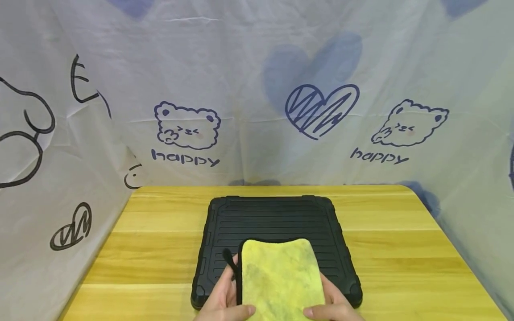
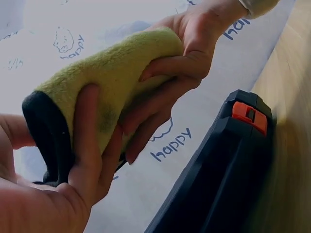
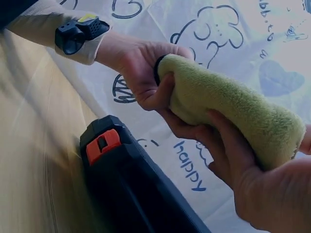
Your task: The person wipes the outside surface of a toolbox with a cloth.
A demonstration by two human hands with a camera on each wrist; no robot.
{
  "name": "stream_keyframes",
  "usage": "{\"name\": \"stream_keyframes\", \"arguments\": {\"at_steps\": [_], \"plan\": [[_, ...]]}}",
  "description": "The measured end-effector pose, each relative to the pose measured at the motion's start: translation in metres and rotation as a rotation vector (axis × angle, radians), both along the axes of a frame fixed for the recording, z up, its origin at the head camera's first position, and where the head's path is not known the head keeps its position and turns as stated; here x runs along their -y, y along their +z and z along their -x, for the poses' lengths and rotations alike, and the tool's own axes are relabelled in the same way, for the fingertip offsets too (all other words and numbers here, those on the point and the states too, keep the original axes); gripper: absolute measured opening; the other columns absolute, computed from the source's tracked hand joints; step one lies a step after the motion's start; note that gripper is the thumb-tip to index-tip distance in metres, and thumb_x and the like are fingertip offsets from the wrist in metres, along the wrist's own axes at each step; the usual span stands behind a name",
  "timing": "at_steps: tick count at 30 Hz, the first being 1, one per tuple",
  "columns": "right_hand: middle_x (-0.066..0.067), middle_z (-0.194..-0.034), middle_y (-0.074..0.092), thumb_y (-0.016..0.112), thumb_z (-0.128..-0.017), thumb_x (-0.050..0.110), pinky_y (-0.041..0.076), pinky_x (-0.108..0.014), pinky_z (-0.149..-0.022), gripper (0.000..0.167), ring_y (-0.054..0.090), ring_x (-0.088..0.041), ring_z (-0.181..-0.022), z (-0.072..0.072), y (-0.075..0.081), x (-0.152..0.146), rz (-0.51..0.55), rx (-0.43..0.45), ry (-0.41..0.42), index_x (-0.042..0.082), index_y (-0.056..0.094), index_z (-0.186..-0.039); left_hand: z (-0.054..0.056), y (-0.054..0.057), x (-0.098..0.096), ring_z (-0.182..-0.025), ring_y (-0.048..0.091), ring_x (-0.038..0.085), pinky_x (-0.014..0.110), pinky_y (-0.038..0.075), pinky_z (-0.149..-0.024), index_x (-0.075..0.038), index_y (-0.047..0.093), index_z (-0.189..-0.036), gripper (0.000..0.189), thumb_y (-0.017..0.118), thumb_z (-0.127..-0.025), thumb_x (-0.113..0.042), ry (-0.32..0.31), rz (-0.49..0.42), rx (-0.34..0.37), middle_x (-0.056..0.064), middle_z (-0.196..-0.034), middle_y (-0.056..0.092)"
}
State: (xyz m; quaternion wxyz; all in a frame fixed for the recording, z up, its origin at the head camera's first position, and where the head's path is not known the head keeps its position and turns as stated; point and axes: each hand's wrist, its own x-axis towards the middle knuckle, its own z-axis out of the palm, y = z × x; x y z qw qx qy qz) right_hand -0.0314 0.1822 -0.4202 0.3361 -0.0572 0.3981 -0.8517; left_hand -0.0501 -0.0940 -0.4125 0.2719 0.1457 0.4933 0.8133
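A folded yellow cloth (image 1: 281,276) with grey smudges, black edging and a black hanging loop (image 1: 230,258) is held up between both hands in the head view, overlapping the black case. My left hand (image 1: 225,298) grips its left side, thumb on the front face and fingers behind. On the opposite side my right hand (image 1: 337,303) holds it the same way. From the left wrist view the cloth (image 2: 112,73) shows as a thick plush fold, its black edge near the left hand. Behind the cloth the fingers of both hands come close together.
A black ribbed case (image 1: 273,218) lies closed on the wood-grain table (image 1: 401,249). One of its orange-red latches (image 3: 103,145) shows in the right wrist view. White fabric (image 1: 249,89) with printed bears and hearts hangs behind and along the sides.
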Motion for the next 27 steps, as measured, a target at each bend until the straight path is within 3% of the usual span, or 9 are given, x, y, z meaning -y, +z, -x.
{"name": "stream_keyframes", "arguments": {"at_steps": [4, 7, 9, 12, 16, 21, 27], "plan": [[-0.017, -0.144, 0.048, 0.044, -0.093, -0.009, 0.038, -0.044, -0.109, 0.089, 0.047, -0.032, -0.133, 0.003, 0.006, -0.006, 0.112, -0.03, 0.035, 0.01, -0.018, -0.153, 0.003, 0.001, 0.0, -0.122, 0.058, 0.032, 0.043, 0.052, -0.094, -0.011, 0.0, -0.158, 0.095, 0.064, -0.09, 0.004, 0.036, 0.015, 0.07, 0.024, -0.145, 0.047], [-0.018, -0.15, 0.041, 0.037, -0.093, -0.014, 0.03, -0.047, -0.113, 0.073, 0.039, -0.033, -0.138, 0.005, 0.014, -0.016, 0.272, -0.016, 0.035, 0.013, 0.005, -0.154, 0.004, 0.001, 0.001, -0.11, 0.064, 0.027, 0.038, 0.057, -0.082, -0.012, -0.001, -0.159, 0.092, 0.064, -0.094, -0.003, 0.047, 0.027, 0.153, 0.019, -0.141, 0.05], [-0.017, -0.152, 0.037, 0.029, -0.094, -0.016, 0.028, -0.046, -0.115, 0.068, 0.035, -0.033, -0.141, 0.008, 0.018, -0.024, 0.384, -0.044, 0.035, 0.013, 0.017, -0.154, 0.004, 0.001, 0.004, -0.108, 0.065, 0.025, 0.037, 0.057, -0.081, -0.012, -0.004, -0.16, 0.087, 0.058, -0.099, -0.007, 0.026, -0.01, 0.178, 0.016, -0.142, 0.049], [-0.02, -0.154, 0.032, 0.018, -0.093, -0.018, 0.026, -0.047, -0.115, 0.068, 0.031, -0.036, -0.143, 0.016, 0.024, -0.04, 0.536, -0.112, 0.064, 0.01, 0.027, -0.154, 0.005, -0.001, 0.008, -0.115, 0.063, 0.029, 0.043, 0.056, -0.087, -0.014, -0.001, -0.16, 0.073, 0.047, -0.105, -0.009, -0.018, -0.093, 0.139, 0.015, -0.143, 0.05], [-0.025, -0.155, 0.027, 0.008, -0.085, -0.021, 0.028, -0.048, -0.114, 0.077, 0.029, -0.04, -0.142, 0.035, 0.027, -0.071, 0.645, -0.258, 0.091, 0.002, 0.02, -0.157, 0.006, -0.004, 0.013, -0.124, 0.058, 0.032, 0.045, 0.053, -0.092, -0.024, 0.018, -0.158, 0.054, 0.035, -0.109, -0.009, -0.061, -0.186, 0.038, 0.013, -0.145, 0.05], [-0.03, -0.154, 0.027, 0.008, -0.077, -0.023, 0.036, -0.049, -0.11, 0.082, 0.035, -0.043, -0.137, 0.061, 0.025, -0.123, 0.702, -0.345, 0.049, -0.003, 0.015, -0.156, 0.007, -0.006, 0.018, -0.124, 0.057, 0.032, 0.043, 0.053, -0.093, -0.027, 0.026, -0.156, 0.05, 0.027, -0.109, -0.009, -0.065, -0.256, -0.027, 0.012, -0.145, 0.05], [-0.026, -0.156, 0.025, -0.002, -0.072, -0.021, 0.039, -0.052, -0.107, 0.093, 0.032, -0.044, -0.14, 0.087, 0.005, -0.19, 0.66, -0.363, 0.0, 0.007, 0.014, -0.16, 0.008, -0.008, 0.024, -0.122, 0.059, 0.031, 0.041, 0.053, -0.093, -0.026, 0.025, -0.157, 0.05, 0.02, -0.11, -0.01, -0.063, -0.3, -0.074, 0.012, -0.146, 0.05]]}}
